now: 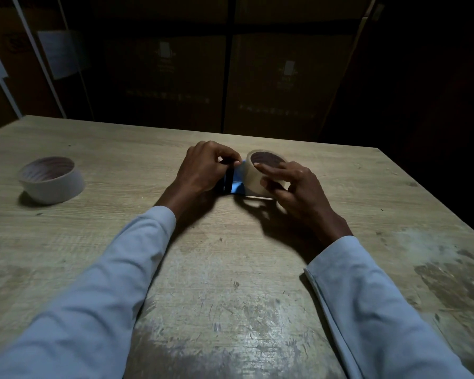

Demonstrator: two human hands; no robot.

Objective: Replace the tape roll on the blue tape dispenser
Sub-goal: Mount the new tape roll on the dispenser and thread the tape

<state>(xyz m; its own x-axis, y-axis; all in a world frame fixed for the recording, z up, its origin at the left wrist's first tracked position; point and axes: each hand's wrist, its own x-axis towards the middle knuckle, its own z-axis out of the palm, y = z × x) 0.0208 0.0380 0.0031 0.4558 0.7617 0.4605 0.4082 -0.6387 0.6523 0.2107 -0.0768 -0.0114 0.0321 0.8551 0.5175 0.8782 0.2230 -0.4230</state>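
The blue tape dispenser [236,181] lies on the wooden table [230,283] between my hands, mostly hidden by them. A roll of clear tape [253,175] with a brown core sits on its right end. My left hand [203,170] grips the dispenser's left end, thumb and forefinger pinched near the black front part. My right hand [293,187] wraps the roll's near side, with the forefinger laid across its top rim. A second, pale tape roll [51,181] lies flat at the table's far left, away from both hands.
Stacked cardboard boxes [271,77] stand in the dark behind the table's far edge. White labels and a pale strip show on boxes at the upper left. The tabletop near me is scratched and worn.
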